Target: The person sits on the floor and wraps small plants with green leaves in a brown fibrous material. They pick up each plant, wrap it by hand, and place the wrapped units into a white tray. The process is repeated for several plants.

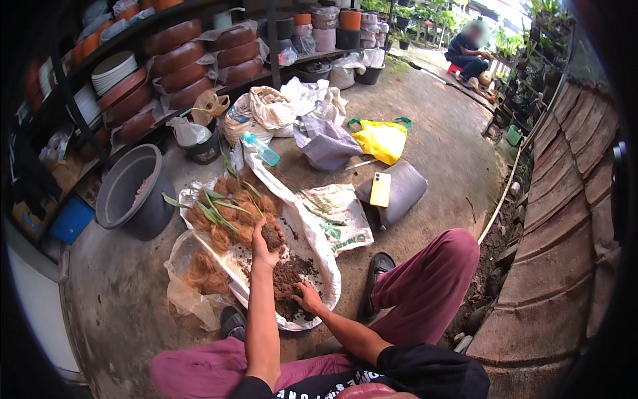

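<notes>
My left hand point(265, 245) cups a ball of dark soil point(272, 237). A thin plant stem rises from that ball toward long green leaves point(214, 207). Lower down, my right hand point(309, 299) reaches into a heap of loose dark soil point(286, 279); its fingertips are partly hidden there, so its grip is unclear. The heap lies on an opened white woven sack point(329, 279) with a rolled edge. Several balls of brown coconut fibre point(227, 239) are bunched at the sack's far left, with leafy seedlings among them. More loose fibre point(204, 274) fills a clear plastic bag point(192, 304).
A large black tub point(132, 194) stands left. Beyond the sack are a teal bottle point(261, 148), a yellow bag point(381, 139) and a phone point(381, 189) on a grey bundle point(411, 192). Shelves of pots point(179, 60) line the back left. A person point(468, 52) sits far off.
</notes>
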{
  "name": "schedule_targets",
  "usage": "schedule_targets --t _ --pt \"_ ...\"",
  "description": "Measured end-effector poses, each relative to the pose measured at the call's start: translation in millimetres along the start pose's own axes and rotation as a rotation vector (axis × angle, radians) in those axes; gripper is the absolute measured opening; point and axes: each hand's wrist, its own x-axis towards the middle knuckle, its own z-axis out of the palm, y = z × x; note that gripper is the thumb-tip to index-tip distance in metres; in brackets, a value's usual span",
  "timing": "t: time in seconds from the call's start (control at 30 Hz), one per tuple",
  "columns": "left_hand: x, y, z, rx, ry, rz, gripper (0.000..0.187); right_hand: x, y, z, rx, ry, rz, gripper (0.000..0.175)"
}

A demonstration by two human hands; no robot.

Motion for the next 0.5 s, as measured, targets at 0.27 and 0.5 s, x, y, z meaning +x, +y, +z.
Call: schedule_targets --t 0.27,0.5 --pt "0.8 -5.9 2.9 0.018 -0.013 -0.019 0.029 2.9 22.8 4.7 0.182 0.215 0.076 0.035" --pt "2.8 -5.9 0.0 0.031 -0.016 -0.013 0.028 0.9 0.0 -23.5 0.052 0.258 0.416 0.042"
